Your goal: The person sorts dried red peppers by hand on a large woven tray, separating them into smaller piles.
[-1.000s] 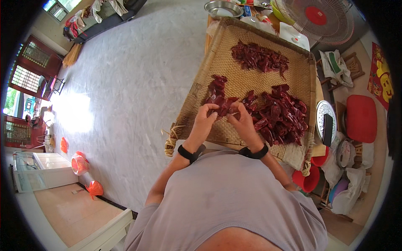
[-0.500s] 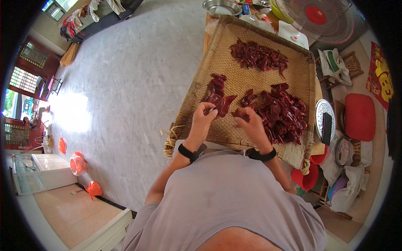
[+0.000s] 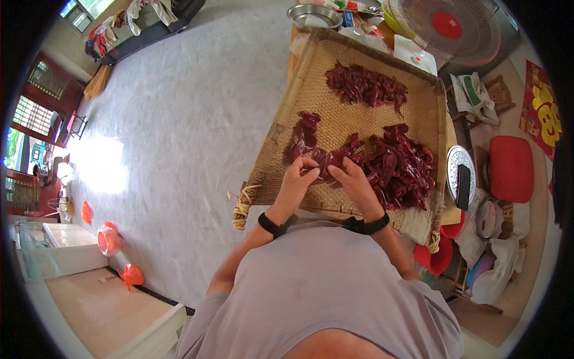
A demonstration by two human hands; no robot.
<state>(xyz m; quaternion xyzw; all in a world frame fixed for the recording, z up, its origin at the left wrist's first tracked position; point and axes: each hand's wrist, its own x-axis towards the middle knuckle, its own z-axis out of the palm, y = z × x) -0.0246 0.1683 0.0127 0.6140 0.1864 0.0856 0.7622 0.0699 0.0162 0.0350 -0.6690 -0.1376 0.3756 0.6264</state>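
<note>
A flat, glossy, dark red leathery piece [image 3: 323, 160], perhaps a split dried chili pepper, is stretched between my two hands above the near part of a woven bamboo tray [image 3: 342, 133]. My left hand [image 3: 294, 184] pinches its left side between thumb and fingers. On the other side my right hand [image 3: 357, 184] is closed on its right edge. A small row of similar pieces [image 3: 304, 133] lies just beyond my left hand. To the right sits a big heap [image 3: 399, 166] of them, and another pile [image 3: 366, 85] lies toward the tray's far end.
Beyond the tray are a metal basin [image 3: 314, 16] and a large fan [image 3: 447, 27]. A round white scale [image 3: 461, 173], a red stool seat [image 3: 512, 169] and a red bucket [image 3: 434, 256] stand to the right. Grey floor [image 3: 191, 119] stretches left, with orange bags [image 3: 132, 274] farther off.
My right hand has moved left toward my left hand and now grips the red piece's other side. The whole view has shifted slightly.
</note>
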